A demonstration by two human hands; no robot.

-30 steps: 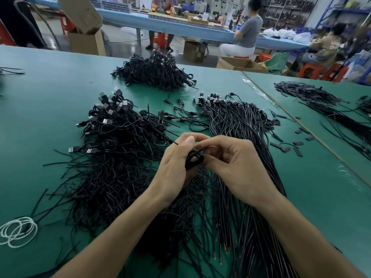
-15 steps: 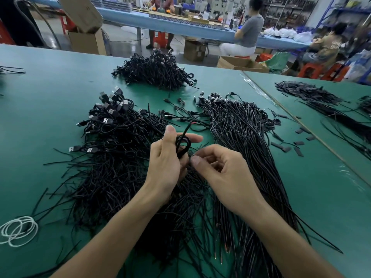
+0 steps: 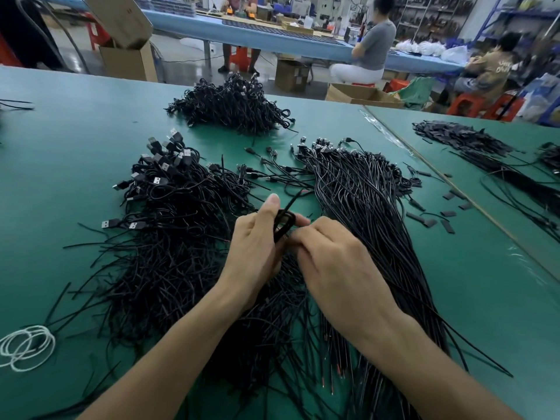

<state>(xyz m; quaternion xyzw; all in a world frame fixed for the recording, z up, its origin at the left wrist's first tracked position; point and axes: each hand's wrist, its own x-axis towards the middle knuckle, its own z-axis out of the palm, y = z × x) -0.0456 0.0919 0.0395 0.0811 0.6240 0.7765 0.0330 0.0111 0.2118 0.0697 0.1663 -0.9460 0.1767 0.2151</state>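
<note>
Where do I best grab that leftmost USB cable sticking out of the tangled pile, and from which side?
Pinch the leftmost USB plug by its flat black body, coming from the left over the green table. It is rigid and points clear of the tangled pile, unlike its thin cord.

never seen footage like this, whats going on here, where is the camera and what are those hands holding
There is no machine here: a person works with bare hands, and the single camera sits on their head, looking forward and down. So the arms entering from the bottom are the wearer's own. The left hand grips a small coiled black cable between thumb and fingers. The right hand has its curled fingertips against the coil; blur hides whether it pinches anything. On the green table lie a pile of cables with USB plugs, a bundle of long straight cables, a far heap of cables and white cord loops.
</note>
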